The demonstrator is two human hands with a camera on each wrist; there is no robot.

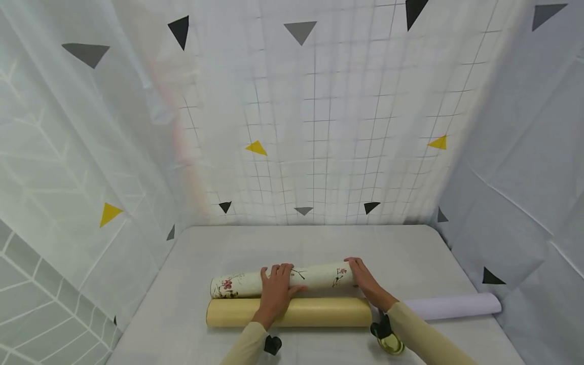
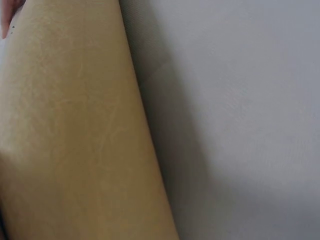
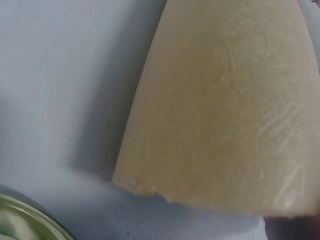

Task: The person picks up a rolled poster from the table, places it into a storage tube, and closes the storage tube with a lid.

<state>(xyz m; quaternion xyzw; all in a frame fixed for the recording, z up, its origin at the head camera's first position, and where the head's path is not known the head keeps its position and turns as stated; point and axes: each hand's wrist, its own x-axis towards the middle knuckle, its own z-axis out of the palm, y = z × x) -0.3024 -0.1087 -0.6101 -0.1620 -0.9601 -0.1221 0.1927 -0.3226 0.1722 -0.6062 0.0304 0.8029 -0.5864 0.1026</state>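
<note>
A cream wallpaper roll (image 1: 319, 276) printed with flowers and twigs lies behind a plain yellow roll (image 1: 328, 312), its right end slanted slightly farther back. Around the middle of the floral roll, my left hand (image 1: 276, 291) grips with fingers over the far side and thumb along the near side. At that roll's right end, my right hand (image 1: 368, 284) holds on, fingertips over the top; its thumb is mostly hidden. Both wrist views are mostly filled by the yellow roll (image 2: 75, 120), whose ragged end shows in the right wrist view.
A pale lilac roll (image 1: 456, 306) lies to the right, partly behind the right forearm. Near the right wrist is a round, shiny gold-green thing (image 1: 391, 344) with a rim. White patterned sheets (image 1: 292, 126) stand around the back and sides of the white table (image 1: 205, 243).
</note>
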